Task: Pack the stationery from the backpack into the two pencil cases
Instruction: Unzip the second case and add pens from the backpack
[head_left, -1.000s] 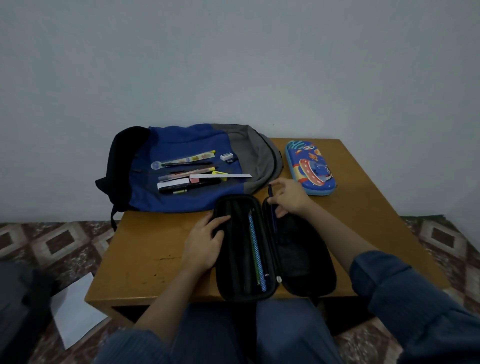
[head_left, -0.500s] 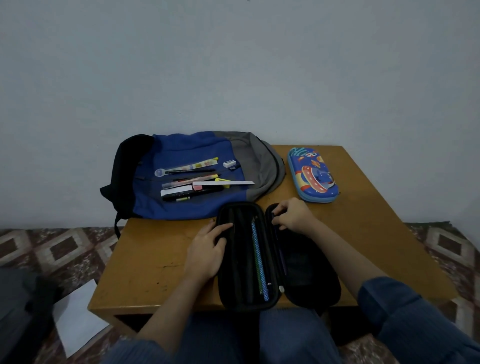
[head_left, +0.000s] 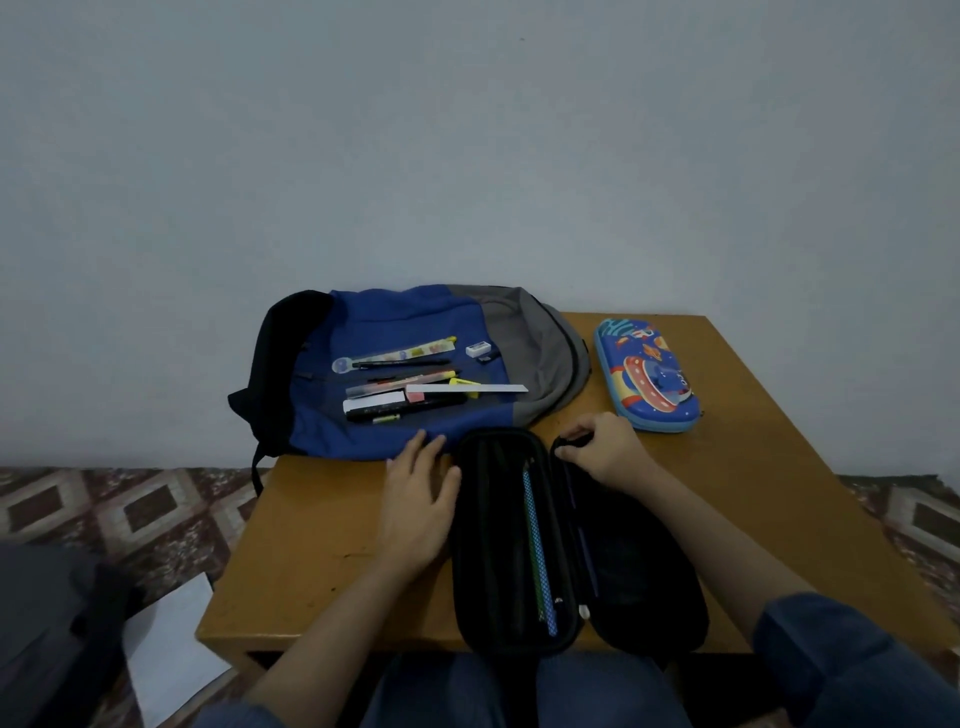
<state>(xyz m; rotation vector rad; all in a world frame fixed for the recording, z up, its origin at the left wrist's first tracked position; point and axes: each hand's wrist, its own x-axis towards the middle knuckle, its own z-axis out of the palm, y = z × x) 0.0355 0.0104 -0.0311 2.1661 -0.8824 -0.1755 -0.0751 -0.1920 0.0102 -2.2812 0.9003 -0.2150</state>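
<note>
The black pencil case (head_left: 467, 571) lies open at the near edge of the table (head_left: 311, 545), its two halves side by side. The left half holds a few pencils (head_left: 537, 545), one blue with dots and one green, lying lengthwise. In the right half a thin dark pen can just be made out against the black lining.

The right hand (head_left: 605, 452) is at the far end of the right half, with the fingers curled and the thumb and forefinger pinching the rim there. The left hand (head_left: 418, 506) lies flat on the table just beside the left half, with the fingers straight and the fingertips reaching the near edge of the backpack (head_left: 535, 338).

The backpack lies flat at the far left of the table, hanging over its left edge. On its blue front lie the loose stationery: a white ruler (head_left: 467, 388), a patterned ruler, some dark pens, a yellow marker and a small eraser (head_left: 478, 349). They overlap, so a few cannot be told apart.

The blue cartoon pencil case (head_left: 647, 376) is closed at the far right, well apart from the backpack.

A blue sleeve (head_left: 831, 665) is cut off at the bottom right. On the patterned floor to the left lies a sheet of paper (head_left: 166, 649), partly behind a dark shape too dim to name.
</note>
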